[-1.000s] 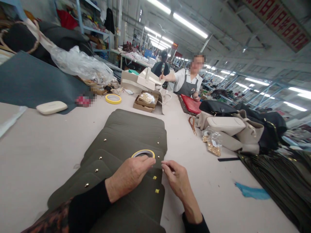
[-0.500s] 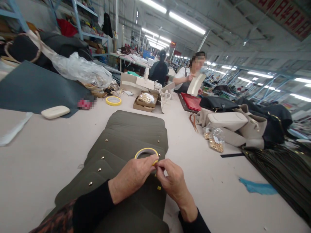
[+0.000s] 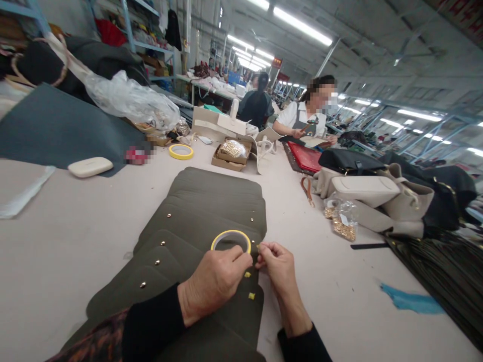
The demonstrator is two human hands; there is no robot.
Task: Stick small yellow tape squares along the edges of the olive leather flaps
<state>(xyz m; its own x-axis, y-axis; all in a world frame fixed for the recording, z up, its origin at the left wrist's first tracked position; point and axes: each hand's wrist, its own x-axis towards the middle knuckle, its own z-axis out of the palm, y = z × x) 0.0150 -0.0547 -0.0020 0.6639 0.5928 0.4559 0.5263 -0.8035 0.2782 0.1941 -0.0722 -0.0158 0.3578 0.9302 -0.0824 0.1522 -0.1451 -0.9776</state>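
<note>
My left hand (image 3: 217, 279) is closed around the near side of a roll of yellow tape (image 3: 231, 234), which it holds above a fanned stack of dark olive panels (image 3: 206, 201). Just to the right, the fingertips of my right hand (image 3: 278, 264) pinch a small piece of yellow tape (image 3: 258, 247), near the right edge of the stack. Gold studs (image 3: 162, 243) show along the left side of the panels, and a couple more on the right. Two yellow tape bits (image 3: 251, 296) lie on the panels below my hands.
Another tape roll (image 3: 181, 152) and a cardboard box of gold hardware (image 3: 231, 155) lie beyond the stack. At right are bags (image 3: 366, 188), packets of gold parts (image 3: 344, 223), a blue scrap (image 3: 411, 300) and dark layered pieces (image 3: 441, 281). A co-worker (image 3: 302, 115) stands across the table.
My right hand has drawn away from the tape roll to the right, now with a small yellow piece in its fingertips. Across the table, the co-worker has lowered the pale panel.
</note>
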